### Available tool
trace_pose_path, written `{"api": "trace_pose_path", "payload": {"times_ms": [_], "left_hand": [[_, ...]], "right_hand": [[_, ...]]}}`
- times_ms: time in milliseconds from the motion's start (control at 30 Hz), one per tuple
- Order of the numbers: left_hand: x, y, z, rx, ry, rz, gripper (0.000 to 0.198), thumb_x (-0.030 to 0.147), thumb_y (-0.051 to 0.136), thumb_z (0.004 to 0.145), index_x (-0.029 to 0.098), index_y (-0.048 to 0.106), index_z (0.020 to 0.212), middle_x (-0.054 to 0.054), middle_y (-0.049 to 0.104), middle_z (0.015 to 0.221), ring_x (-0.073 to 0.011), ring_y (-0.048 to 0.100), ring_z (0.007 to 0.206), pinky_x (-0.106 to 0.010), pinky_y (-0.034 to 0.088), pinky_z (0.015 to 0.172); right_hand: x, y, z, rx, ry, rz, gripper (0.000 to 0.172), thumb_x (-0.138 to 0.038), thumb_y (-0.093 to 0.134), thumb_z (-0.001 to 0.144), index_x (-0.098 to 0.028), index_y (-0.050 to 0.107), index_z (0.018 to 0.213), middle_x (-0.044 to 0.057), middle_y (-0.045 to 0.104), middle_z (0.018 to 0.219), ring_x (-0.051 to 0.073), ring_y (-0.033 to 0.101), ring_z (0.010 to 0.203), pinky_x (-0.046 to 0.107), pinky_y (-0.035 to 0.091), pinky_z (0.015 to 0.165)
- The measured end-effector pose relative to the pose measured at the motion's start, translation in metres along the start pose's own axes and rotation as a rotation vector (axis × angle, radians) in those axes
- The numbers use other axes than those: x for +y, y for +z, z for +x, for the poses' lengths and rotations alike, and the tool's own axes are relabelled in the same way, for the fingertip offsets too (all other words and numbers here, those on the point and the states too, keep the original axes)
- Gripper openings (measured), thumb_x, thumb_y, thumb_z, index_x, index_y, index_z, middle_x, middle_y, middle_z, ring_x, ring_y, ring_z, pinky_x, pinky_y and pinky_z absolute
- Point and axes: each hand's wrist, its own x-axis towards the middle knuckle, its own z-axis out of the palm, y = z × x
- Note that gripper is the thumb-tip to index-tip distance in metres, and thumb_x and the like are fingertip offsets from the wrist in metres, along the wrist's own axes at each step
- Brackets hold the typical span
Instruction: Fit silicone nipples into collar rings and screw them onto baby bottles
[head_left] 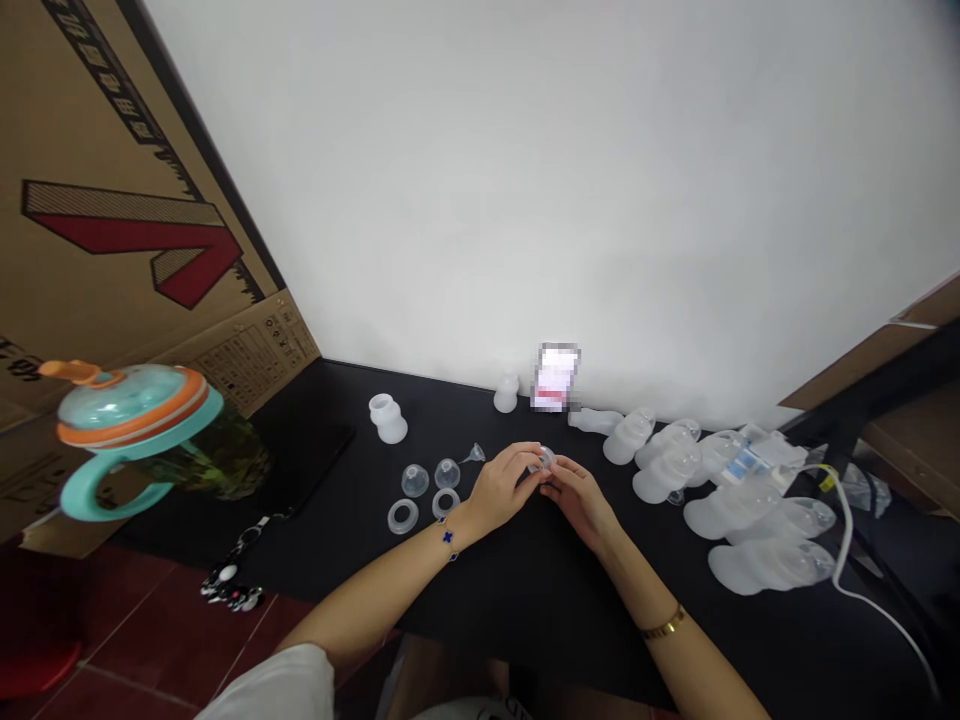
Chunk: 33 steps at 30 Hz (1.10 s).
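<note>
Along a matte black tabletop (525, 590) beneath a white wall (525, 200), frosted translucent bottle-shaped plastic pieces (769, 565) lie clustered at right, with clear round plastic cups (415, 481) and clear silicone rings (403, 516) at left. The bare left hand (501, 490) and bare right hand (581, 503) meet in a narrow grip, holding a small clear plastic piece (544, 460) between them just above the tabletop.

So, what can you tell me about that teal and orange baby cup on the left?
The baby training cup has a translucent pale-teal domed lid ringed by an orange band, with an orange tab on top and a teal loop handle at left. Below is a dark olive see-through body. It is beside the black table's left end, before a cardboard box.
</note>
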Motion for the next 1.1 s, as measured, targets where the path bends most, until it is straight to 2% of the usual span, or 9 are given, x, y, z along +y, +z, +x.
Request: {"api": "trace_pose_path", "payload": {"times_ms": [167, 267, 400, 500, 600, 700, 833, 1100], "left_hand": [[0.004, -0.001, 0.002, -0.004, -0.033, -0.076, 0.023, 0.021, 0.063, 0.093, 0.020, 0.061, 0.116, -0.011, 0.067, 0.123, -0.0212, 0.063, 0.120, -0.037, 0.053, 0.103], [0.008, -0.001, 0.004, -0.041, -0.151, -0.167, 0.034, 0.025, 0.066, 0.091, 0.022, 0.060, 0.124, -0.011, 0.065, 0.129, -0.0232, 0.061, 0.124, -0.040, 0.052, 0.106], [0.008, 0.001, 0.009, -0.038, -0.515, -0.480, 0.050, 0.036, 0.074, 0.084, 0.021, 0.060, 0.129, -0.012, 0.064, 0.129, -0.0244, 0.067, 0.114, -0.037, 0.058, 0.094], [0.001, 0.003, 0.013, -0.002, -0.823, -0.759, 0.054, 0.046, 0.074, 0.083, 0.017, 0.062, 0.126, -0.012, 0.071, 0.111, -0.0229, 0.071, 0.097, -0.035, 0.060, 0.081], [-0.007, 0.003, 0.015, -0.070, -0.988, -0.950, 0.050, 0.045, 0.080, 0.077, 0.013, 0.069, 0.114, -0.011, 0.073, 0.101, -0.0217, 0.070, 0.092, -0.033, 0.059, 0.078], [-0.011, 0.003, 0.014, -0.088, -1.049, -1.064, 0.044, 0.040, 0.085, 0.073, 0.013, 0.074, 0.105, -0.011, 0.073, 0.103, -0.0204, 0.069, 0.092, -0.031, 0.058, 0.079], [-0.010, 0.003, 0.014, -0.080, -1.101, -1.148, 0.040, 0.036, 0.087, 0.071, 0.013, 0.076, 0.103, -0.011, 0.073, 0.103, -0.0196, 0.069, 0.092, -0.030, 0.057, 0.081], [-0.012, 0.004, 0.014, -0.080, -1.148, -1.179, 0.042, 0.035, 0.089, 0.070, 0.012, 0.075, 0.102, -0.011, 0.074, 0.102, -0.0174, 0.069, 0.088, -0.028, 0.056, 0.079]], "right_hand": [[-0.001, -0.001, 0.001, 0.057, -0.020, 0.044, 0.027, -0.037, 0.089, 0.067, -0.021, 0.079, 0.085, 0.003, 0.075, 0.089, 0.017, 0.063, 0.083, 0.031, 0.048, 0.076], [-0.001, -0.001, 0.001, 0.079, -0.007, 0.073, 0.026, -0.038, 0.089, 0.067, -0.021, 0.078, 0.085, 0.003, 0.075, 0.090, 0.018, 0.064, 0.084, 0.030, 0.049, 0.076], [-0.001, -0.002, 0.002, 0.115, 0.005, 0.091, 0.027, -0.037, 0.089, 0.066, -0.022, 0.078, 0.085, 0.002, 0.074, 0.086, 0.016, 0.062, 0.078, 0.029, 0.049, 0.072], [-0.001, -0.003, 0.004, 0.142, 0.009, 0.093, 0.028, -0.036, 0.091, 0.064, -0.022, 0.077, 0.083, 0.000, 0.071, 0.075, 0.015, 0.060, 0.071, 0.028, 0.048, 0.069], [-0.002, -0.005, 0.005, 0.145, 0.014, 0.087, 0.029, -0.035, 0.091, 0.063, -0.021, 0.077, 0.085, 0.000, 0.070, 0.072, 0.014, 0.059, 0.068, 0.028, 0.049, 0.068], [-0.002, -0.005, 0.005, 0.137, 0.021, 0.080, 0.029, -0.032, 0.090, 0.064, -0.021, 0.077, 0.088, 0.000, 0.069, 0.073, 0.014, 0.058, 0.068, 0.028, 0.049, 0.069], [-0.002, -0.004, 0.004, 0.114, 0.040, 0.075, 0.028, -0.031, 0.088, 0.067, -0.020, 0.077, 0.090, -0.001, 0.068, 0.073, 0.013, 0.057, 0.068, 0.028, 0.048, 0.071], [-0.001, -0.006, 0.004, 0.124, 0.041, 0.075, 0.025, -0.031, 0.087, 0.067, -0.023, 0.077, 0.088, -0.001, 0.068, 0.073, 0.015, 0.056, 0.067, 0.031, 0.047, 0.070]]}}
